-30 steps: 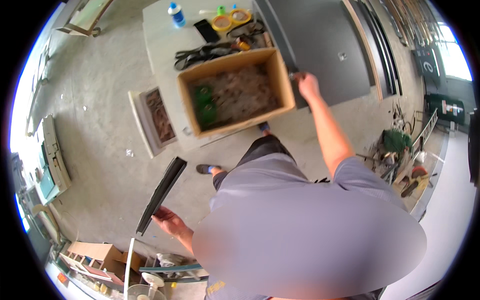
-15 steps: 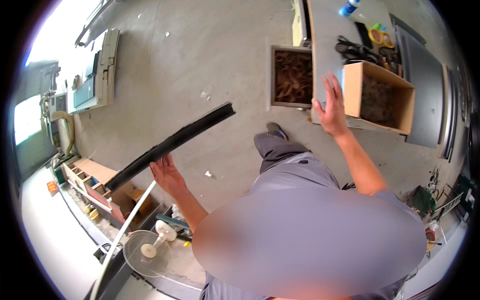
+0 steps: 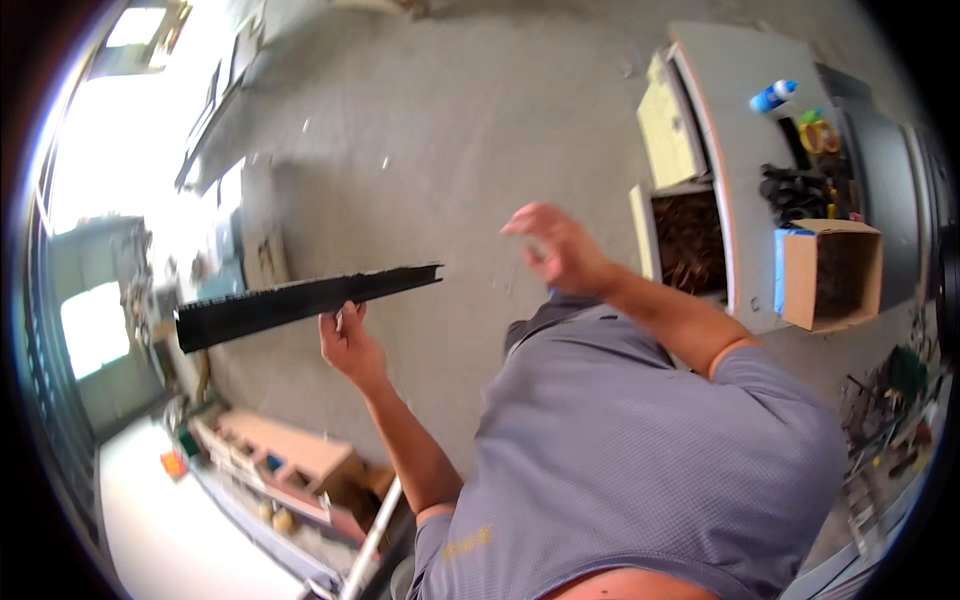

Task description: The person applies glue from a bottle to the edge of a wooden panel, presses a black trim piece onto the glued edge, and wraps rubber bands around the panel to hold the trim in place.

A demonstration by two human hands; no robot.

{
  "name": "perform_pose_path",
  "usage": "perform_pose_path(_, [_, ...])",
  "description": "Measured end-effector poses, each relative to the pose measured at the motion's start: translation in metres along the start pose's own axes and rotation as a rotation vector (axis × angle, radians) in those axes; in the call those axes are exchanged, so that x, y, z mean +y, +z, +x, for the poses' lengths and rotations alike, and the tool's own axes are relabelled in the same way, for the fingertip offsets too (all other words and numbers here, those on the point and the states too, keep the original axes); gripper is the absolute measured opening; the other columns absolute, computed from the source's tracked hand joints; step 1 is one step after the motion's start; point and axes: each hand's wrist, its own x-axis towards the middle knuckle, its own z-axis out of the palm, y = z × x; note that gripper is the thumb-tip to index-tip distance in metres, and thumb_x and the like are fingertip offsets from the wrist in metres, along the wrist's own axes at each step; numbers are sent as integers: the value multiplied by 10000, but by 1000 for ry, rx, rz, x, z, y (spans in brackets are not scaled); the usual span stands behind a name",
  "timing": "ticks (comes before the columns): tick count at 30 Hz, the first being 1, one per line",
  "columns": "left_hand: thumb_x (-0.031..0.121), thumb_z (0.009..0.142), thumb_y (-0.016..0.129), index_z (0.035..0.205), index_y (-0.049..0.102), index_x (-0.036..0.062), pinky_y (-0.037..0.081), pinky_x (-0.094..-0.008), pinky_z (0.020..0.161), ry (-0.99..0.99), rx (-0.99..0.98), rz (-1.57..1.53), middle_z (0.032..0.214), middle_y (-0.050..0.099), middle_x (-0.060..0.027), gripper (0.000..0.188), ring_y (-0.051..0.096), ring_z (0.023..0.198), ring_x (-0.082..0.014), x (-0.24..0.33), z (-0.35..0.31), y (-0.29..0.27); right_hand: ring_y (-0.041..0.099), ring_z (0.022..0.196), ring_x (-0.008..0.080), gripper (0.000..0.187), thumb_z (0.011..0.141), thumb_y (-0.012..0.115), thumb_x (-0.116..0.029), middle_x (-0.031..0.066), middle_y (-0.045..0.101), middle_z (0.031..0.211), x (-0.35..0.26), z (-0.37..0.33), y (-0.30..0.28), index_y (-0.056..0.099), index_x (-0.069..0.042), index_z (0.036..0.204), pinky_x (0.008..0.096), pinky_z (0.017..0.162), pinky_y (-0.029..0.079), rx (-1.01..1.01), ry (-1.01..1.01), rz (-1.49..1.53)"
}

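Note:
My left hand [image 3: 352,346] is closed on a long black channel-shaped strip [image 3: 300,307], gripping its lower edge right of the middle. The strip is held in the air, nearly level, with its right end slightly higher. My right hand [image 3: 560,250] hangs over the floor in front of my body, off the strip's right end. Slightly blurred, its fingers are bent, with a gap between them and the thumb, and nothing shows in it.
At the right stands a grey-topped workbench [image 3: 755,70] bearing a cardboard box [image 3: 830,270], yellow tape rolls [image 3: 820,135], a blue-and-white bottle [image 3: 773,96] and black tools. An open drawer [image 3: 688,240] holds brown curled pieces. A wooden compartment rack [image 3: 290,445] lies at lower left.
My right hand has moved left from beside the cardboard box toward the strip. The strip has tilted closer to level, and my left fingers now close on it. The view has turned.

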Motion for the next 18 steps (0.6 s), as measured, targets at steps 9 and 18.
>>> perform_pose_path(9, [64, 1002, 589, 1177, 586, -60, 618, -329, 791, -61, -426, -340, 1061, 666, -122, 214, 708, 887, -196, -3, 211, 218, 589, 1091, 265, 327, 793, 733, -132, 75, 619, 1094, 50, 217, 10, 612, -102, 1096, 411, 937, 477, 167, -93, -399])
perform_pose_path(18, [85, 989, 547, 1311, 494, -54, 552, -298, 791, 111, -1410, -178, 940, 660, -76, 354, 653, 840, -135, 35, 372, 473, 620, 870, 398, 121, 843, 674, -131, 151, 617, 953, 175, 283, -97, 618, -52, 916, 481, 727, 503, 632, 518, -457])
